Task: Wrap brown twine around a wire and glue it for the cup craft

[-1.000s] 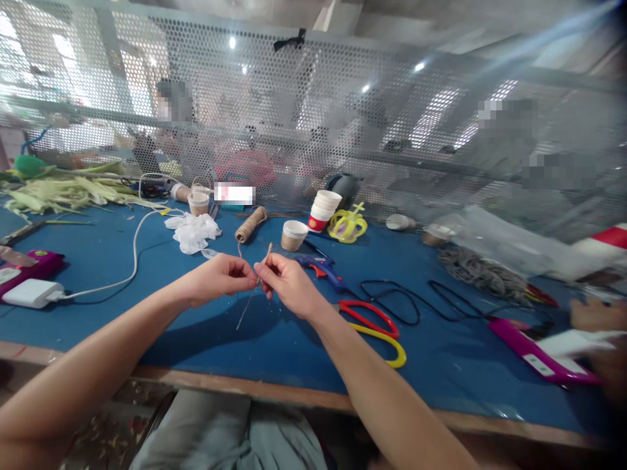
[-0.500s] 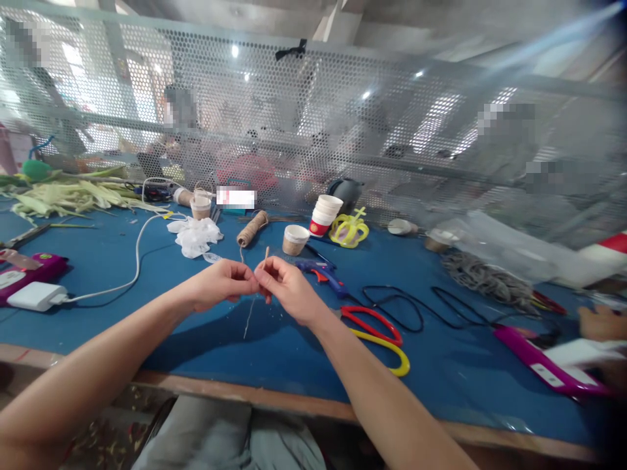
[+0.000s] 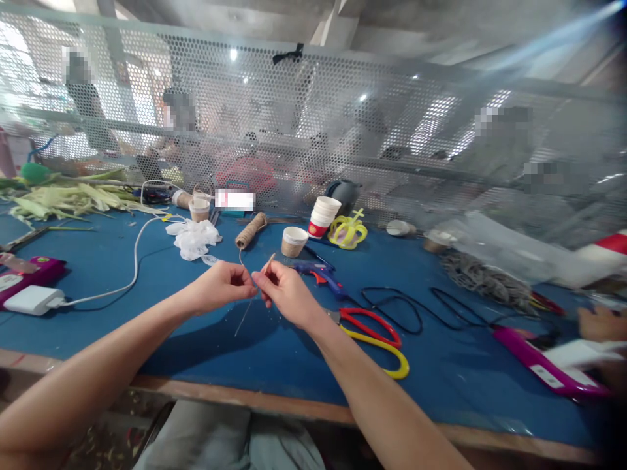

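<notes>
Over the near middle of the blue table, my two hands meet almost fingertip to fingertip. My left hand (image 3: 220,285) is closed in a pinch on twine (image 3: 241,256), which runs back to a twine spool (image 3: 251,231). In my right hand (image 3: 288,292), thumb and fingers grip a thin tan stick (image 3: 270,260) whose tip points up. A loose thread end (image 3: 242,320) dangles beneath the fingertips. Just behind my right hand stand a twine-wrapped paper cup (image 3: 294,242) and a blue glue gun (image 3: 323,275). Scissors (image 3: 399,362) with red and yellow handles lie beside my right forearm.
Stacked paper cups (image 3: 325,215) and a yellow crown (image 3: 349,233) stand at the back. White plastic (image 3: 193,239) and pale husks (image 3: 73,199) lie leftward. Purple power strips (image 3: 524,352) flank both sides. Another person's hand (image 3: 602,323) is at the far right.
My hands have drawn slightly apart, and the stick leans further right. The dangling thread end has swung left.
</notes>
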A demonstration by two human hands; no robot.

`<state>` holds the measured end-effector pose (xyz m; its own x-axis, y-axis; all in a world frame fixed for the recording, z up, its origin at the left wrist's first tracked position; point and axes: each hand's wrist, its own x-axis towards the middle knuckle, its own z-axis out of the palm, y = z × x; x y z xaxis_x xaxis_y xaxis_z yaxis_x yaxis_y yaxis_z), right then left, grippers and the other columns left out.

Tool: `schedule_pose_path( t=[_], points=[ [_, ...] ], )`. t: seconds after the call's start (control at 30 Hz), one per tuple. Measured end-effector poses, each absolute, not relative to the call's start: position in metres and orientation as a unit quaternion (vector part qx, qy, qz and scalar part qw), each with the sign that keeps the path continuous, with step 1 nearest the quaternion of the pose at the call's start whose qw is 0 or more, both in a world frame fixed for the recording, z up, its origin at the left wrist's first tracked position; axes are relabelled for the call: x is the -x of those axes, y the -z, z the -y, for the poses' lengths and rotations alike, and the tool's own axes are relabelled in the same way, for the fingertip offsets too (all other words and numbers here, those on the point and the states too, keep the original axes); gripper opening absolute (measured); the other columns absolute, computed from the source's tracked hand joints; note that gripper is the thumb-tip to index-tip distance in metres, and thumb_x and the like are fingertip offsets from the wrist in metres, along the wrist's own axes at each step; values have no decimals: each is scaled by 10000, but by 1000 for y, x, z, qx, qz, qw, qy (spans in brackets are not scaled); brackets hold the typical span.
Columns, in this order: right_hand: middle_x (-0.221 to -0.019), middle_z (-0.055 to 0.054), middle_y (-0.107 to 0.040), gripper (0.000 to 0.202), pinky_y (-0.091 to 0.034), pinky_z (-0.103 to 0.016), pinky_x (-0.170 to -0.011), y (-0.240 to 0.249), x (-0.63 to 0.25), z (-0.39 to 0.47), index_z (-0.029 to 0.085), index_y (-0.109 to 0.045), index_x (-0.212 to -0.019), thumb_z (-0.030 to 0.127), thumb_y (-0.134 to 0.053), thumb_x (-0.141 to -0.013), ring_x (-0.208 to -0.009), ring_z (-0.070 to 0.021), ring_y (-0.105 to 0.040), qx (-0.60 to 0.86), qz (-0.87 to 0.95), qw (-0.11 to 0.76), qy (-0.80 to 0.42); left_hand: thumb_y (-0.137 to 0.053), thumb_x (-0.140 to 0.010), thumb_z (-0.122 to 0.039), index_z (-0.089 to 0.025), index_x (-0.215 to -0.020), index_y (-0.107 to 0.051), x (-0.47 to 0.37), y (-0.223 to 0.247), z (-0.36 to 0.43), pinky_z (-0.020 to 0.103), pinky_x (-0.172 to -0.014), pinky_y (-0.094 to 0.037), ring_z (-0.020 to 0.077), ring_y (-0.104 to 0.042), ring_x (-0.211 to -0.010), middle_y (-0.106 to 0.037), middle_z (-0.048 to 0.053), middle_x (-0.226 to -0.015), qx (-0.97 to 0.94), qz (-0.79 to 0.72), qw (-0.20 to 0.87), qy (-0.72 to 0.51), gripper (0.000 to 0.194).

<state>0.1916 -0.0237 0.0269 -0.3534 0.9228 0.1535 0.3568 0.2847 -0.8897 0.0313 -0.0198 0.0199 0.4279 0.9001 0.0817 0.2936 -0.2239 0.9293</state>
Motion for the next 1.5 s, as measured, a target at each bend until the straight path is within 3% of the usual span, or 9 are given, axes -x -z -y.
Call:
schedule_pose_path(
  t=[0.27,0.8,1.03,1.5],
  points=[
    [-622,32,-490,263,-409,-201,-447,-29,-194,24,168,-473,-741,423,-532,-766,-528,-83,-486,358,684,365,-521,-592,-690,-348,-128,-632,-513,-29,-22,21,200,-429,-182,41,-273,-454,-414,-61,-518,-669,-374,565,-304,241],
    [-487,51,-465,273,-369,-214,-427,-31,-193,24,178,-422,-648,395,-503,-792,-405,-72,-432,463,714,369,-374,-610,-673,-292,-122,-619,-507,-33,-22,23,197,-438,-190,40,-290,-463,-424,-61,-518,-653,-409,545,-331,206],
    [-594,42,-468,243,-385,-202,-448,-33,-198,26,168,-467,-730,399,-511,-791,-493,-73,-447,364,699,350,-507,-645,-642,-331,-113,-632,-518,-33,-25,25,206,-427,-154,28,-267,-447,-454,-46,-552,-589,-361,646,-325,252],
    [-504,56,-462,244,-366,-210,-435,-31,-196,22,172,-439,-688,379,-479,-812,-409,-66,-431,445,719,340,-413,-587,-682,-312,-124,-636,-543,-29,-25,22,201,-485,-260,59,-366,-514,-486,-42,-569,-683,-398,517,-327,199]
  ],
)
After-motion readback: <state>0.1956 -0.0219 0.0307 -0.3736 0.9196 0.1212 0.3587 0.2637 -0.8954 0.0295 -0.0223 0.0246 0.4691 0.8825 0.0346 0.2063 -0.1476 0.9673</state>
